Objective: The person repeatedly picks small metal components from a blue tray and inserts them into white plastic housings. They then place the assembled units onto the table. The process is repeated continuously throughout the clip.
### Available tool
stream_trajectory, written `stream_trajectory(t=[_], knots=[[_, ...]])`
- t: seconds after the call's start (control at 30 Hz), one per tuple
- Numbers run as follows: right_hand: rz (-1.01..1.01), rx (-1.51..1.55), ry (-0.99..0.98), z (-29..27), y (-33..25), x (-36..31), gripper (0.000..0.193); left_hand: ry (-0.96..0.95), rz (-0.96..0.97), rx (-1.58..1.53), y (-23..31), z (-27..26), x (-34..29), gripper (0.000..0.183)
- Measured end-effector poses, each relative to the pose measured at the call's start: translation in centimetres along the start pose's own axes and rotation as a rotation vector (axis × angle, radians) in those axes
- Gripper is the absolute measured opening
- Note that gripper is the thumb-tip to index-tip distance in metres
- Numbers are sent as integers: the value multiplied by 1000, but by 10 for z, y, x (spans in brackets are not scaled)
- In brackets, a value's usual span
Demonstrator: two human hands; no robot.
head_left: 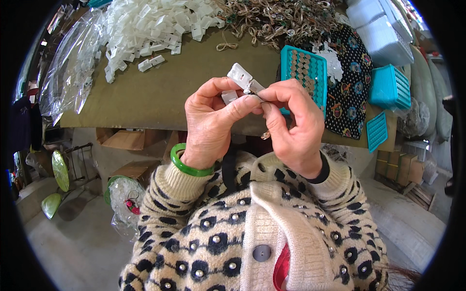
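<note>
Above the flat olive-brown table (145,102), the left hand (211,114) pinches a small white plastic piece (240,74); the right hand (295,119) pinches its near end. Steady, gentle fingers should help.

I look through a fisheye camera, the left of a pair worn on the head, facing steeply down over the wearer's patterned sweater (213,264). Both hands (208,119) sit close below me, near mid-frame; the desk (155,92) spreads beyond them toward the top, its front edge bowed by the lens.
</note>
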State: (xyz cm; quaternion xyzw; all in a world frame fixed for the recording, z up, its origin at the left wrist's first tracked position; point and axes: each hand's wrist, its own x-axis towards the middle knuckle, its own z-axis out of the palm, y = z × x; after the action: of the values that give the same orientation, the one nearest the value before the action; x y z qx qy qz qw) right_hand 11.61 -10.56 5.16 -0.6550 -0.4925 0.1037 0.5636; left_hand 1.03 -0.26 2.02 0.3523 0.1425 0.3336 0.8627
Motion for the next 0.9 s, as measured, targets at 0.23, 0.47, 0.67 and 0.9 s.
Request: stream_trajectory(t=[0.23, 0.47, 0.67, 0.9], knots=[[-467, -386, 138, 7, 14, -1, 34, 167, 51, 203, 1, 13, -3, 18], [-104, -88, 99, 2, 9, -4, 19, 196, -155, 34, 6, 12, -1, 14], [92, 21, 59, 6, 9, -6, 7, 169, -423, -228, 13, 3, 0, 8], [176, -37, 22, 6, 6, -5, 12, 191, -291, -73, 11, 1, 1, 9]])
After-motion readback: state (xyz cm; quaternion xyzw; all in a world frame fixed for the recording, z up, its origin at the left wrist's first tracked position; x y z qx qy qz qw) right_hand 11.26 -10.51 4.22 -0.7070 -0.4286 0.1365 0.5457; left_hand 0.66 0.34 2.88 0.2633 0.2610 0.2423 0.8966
